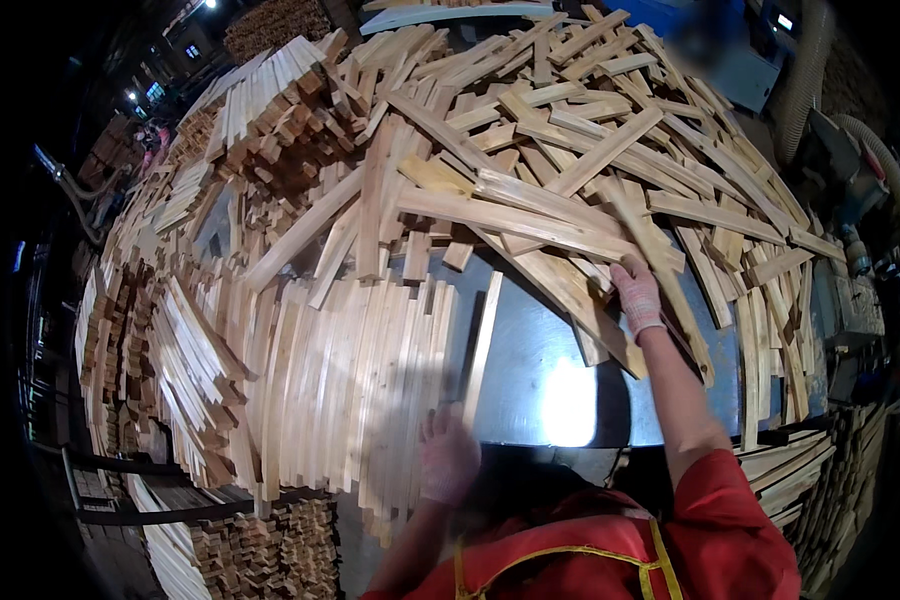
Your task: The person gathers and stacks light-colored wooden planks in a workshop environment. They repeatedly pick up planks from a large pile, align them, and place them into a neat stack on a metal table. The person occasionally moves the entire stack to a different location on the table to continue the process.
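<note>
My right hand (637, 297), in a pale pinkish work glove, reaches into a loose pile of wooden strips (610, 150). Its fingers close on the edge of a long wooden strip (520, 222) lying across the near side of the pile; the fingertips are partly hidden. My left hand (448, 462), gloved alike and slightly blurred, is open with fingers apart. It is beside the near end of a single wooden strip (484, 345) that lies slanted on the metal tabletop (525, 345). Left of that hand, a row of wooden strips (340, 375) lies side by side.
Stacked strips (260, 110) rise at the far left, with more bundles (185, 360) along the left side. Below the table edge stand further stacks (265, 545) at lower left and strips (785, 470) at lower right. Machinery with a ribbed hose (808, 85) borders the right.
</note>
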Tool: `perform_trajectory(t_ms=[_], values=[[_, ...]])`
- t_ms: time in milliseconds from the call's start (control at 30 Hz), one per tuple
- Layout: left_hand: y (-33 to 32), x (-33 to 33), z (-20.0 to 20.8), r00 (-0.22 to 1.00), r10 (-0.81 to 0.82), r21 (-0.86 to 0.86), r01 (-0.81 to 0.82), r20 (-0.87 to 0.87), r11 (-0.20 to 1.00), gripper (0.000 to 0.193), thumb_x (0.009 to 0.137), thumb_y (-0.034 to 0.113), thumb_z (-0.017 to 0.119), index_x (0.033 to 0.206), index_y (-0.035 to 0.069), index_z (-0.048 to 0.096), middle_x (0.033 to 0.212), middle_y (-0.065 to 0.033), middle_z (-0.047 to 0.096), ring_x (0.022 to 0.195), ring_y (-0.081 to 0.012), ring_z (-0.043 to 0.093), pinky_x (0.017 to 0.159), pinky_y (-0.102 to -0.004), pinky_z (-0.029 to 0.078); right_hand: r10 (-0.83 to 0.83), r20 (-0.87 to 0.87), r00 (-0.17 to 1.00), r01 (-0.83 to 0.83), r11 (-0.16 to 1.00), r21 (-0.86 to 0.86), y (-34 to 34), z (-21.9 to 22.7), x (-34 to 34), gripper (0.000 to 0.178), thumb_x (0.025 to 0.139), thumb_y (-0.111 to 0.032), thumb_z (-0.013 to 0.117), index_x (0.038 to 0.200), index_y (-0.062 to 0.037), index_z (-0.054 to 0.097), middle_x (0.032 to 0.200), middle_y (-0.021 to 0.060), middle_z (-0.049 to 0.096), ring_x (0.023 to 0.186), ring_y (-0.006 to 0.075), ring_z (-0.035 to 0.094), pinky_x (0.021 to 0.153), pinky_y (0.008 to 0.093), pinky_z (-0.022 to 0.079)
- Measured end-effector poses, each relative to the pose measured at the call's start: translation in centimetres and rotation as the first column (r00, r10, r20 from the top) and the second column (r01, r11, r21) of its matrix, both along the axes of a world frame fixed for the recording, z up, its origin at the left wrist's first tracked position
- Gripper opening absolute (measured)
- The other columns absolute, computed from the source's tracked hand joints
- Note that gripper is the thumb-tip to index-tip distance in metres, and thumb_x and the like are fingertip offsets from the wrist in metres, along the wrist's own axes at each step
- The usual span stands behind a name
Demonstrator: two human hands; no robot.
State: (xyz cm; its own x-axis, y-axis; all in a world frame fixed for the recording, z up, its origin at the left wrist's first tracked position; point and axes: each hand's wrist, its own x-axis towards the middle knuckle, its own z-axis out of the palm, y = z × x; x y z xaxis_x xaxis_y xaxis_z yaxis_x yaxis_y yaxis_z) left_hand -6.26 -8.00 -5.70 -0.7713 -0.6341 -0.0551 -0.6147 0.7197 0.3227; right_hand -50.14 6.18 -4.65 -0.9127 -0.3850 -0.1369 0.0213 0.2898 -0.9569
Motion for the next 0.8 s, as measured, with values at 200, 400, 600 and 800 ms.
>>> perform_trajectory(t_ms=[200, 400, 600, 800], values=[[-3.7, 0.9, -2.5, 0.989, 0.089, -0.184, -0.065, 0.122, 0.981, 0.09, 0.089, 0.035, 0.078, 0.166, 0.011, 0.037, 0.167, -0.0171, 0.041, 0.156, -0.0454, 0.035, 0.131, -0.0589, 0.025, 0.474, -0.559, 0.681, 0.11, 0.689, 0.717, 2.7, -0.5, 9.1, 0.07, 0.085, -0.037, 0.082, 0.144, -0.0082, 0.055, 0.107, 0.0215, 0.075, 0.108, 0.043, 0.071, 0.096, 0.0502, 0.055], [-4.1, 1.2, -0.1, 0.973, 0.001, -0.153, 0.035, 0.23, 0.988, 0.086, 0.088, 0.042, 0.08, 0.159, 0.01, 0.043, 0.16, -0.0153, 0.043, 0.15, -0.0434, 0.041, 0.125, -0.0621, 0.033, 0.359, -0.156, 0.92, -0.191, 0.76, 0.621, 1.7, 1.8, 19.4, 0.075, 0.078, -0.05, 0.08, 0.132, -0.0024, 0.059, 0.109, 0.0267, 0.074, 0.104, 0.0461, 0.072, 0.093, 0.0527, 0.057], [-5.2, -1.3, -2.0, 0.995, -0.09, -0.147, 0.084, -0.032, 0.986, 0.075, 0.087, 0.049, 0.08, 0.145, 0.005, 0.061, 0.154, -0.0175, 0.048, 0.142, -0.0421, 0.044, 0.122, -0.059, 0.035, 0.451, 0.257, 0.855, -0.518, 0.775, 0.363, -0.5, -1.9, 29.6, 0.086, 0.086, -0.045, 0.076, 0.149, 0.0027, 0.043, 0.119, 0.0312, 0.074, 0.11, 0.0494, 0.073, 0.101, 0.051, 0.057], [-3.7, -3.9, 0.2, 0.999, -0.023, -0.169, 0.015, -0.044, 0.986, 0.063, 0.088, 0.039, 0.077, 0.138, 0.003, 0.065, 0.149, -0.0174, 0.054, 0.143, -0.0438, 0.047, 0.125, -0.0591, 0.033, 0.878, 0.164, 0.45, -0.888, 0.42, 0.187, -3.2, -3.9, 31.1, 0.065, 0.098, -0.04, 0.065, 0.143, 0.005, 0.053, 0.119, 0.0344, 0.071, 0.115, 0.047, 0.071, 0.102, 0.0508, 0.056]])
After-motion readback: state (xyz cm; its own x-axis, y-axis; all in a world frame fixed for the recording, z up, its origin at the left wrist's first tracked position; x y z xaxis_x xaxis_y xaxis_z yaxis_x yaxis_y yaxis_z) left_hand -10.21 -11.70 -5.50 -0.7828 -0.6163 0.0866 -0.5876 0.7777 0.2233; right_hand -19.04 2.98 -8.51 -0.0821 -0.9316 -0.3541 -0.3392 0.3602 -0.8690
